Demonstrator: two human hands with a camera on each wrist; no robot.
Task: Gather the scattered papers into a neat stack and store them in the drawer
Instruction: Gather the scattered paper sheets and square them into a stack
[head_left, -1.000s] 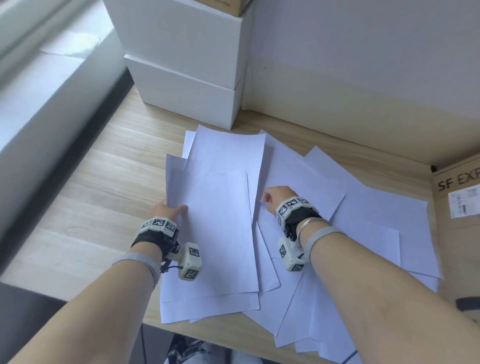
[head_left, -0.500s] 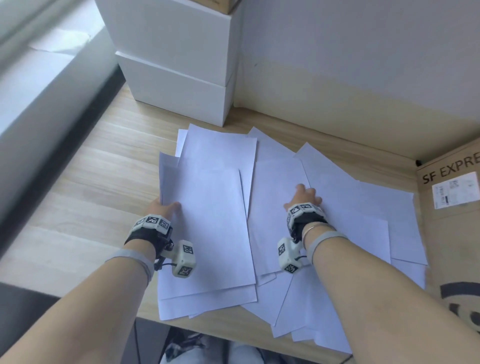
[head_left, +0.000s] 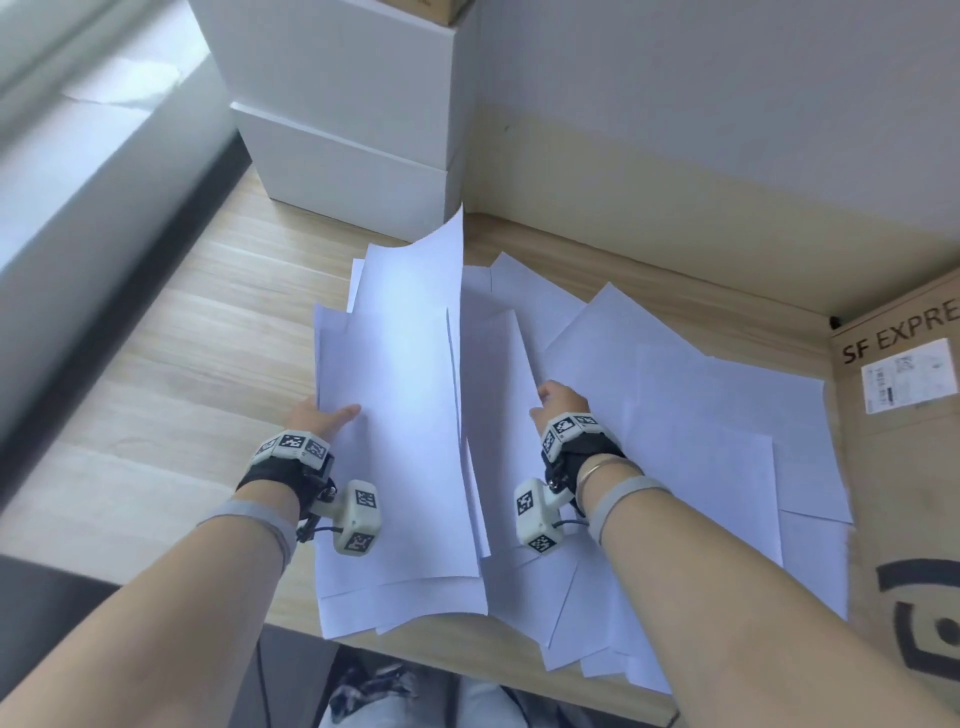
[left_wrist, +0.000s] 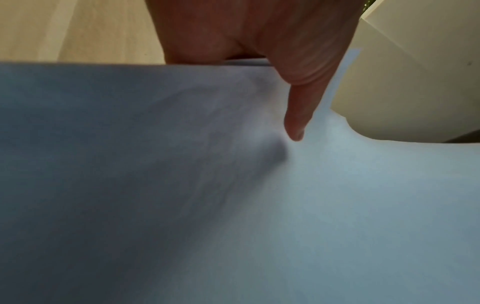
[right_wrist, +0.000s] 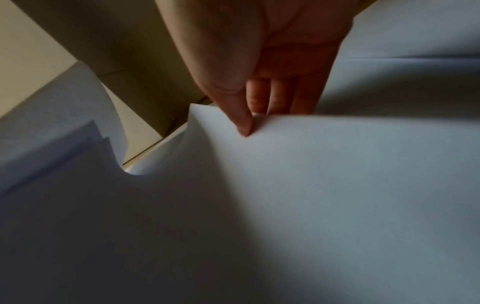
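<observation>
Several white sheets of paper (head_left: 701, 441) lie fanned over the wooden desk (head_left: 197, 338). My left hand (head_left: 324, 415) pinches the left edge of the left pile (head_left: 395, 441), thumb (left_wrist: 296, 123) on top and fingers hidden beneath. My right hand (head_left: 553, 400) pinches the right edge of sheets in the middle, thumb (right_wrist: 242, 123) on top and fingers under the edge. Between the hands the sheets bow upward, and the far corner (head_left: 449, 244) of one sheet curls up off the desk. No drawer is in view.
Two stacked white boxes (head_left: 353, 130) stand at the back left, just beyond the papers. A brown cardboard shipping box (head_left: 904, 441) sits at the right against the loose sheets. A wall closes the back; the desk's front edge (head_left: 291, 618) is near my body.
My right hand has gone from lying flat on the sheets to pinching an edge nearer the left pile. The sheets between my hands have bowed up, far corner lifted. The left hand keeps its hold.
</observation>
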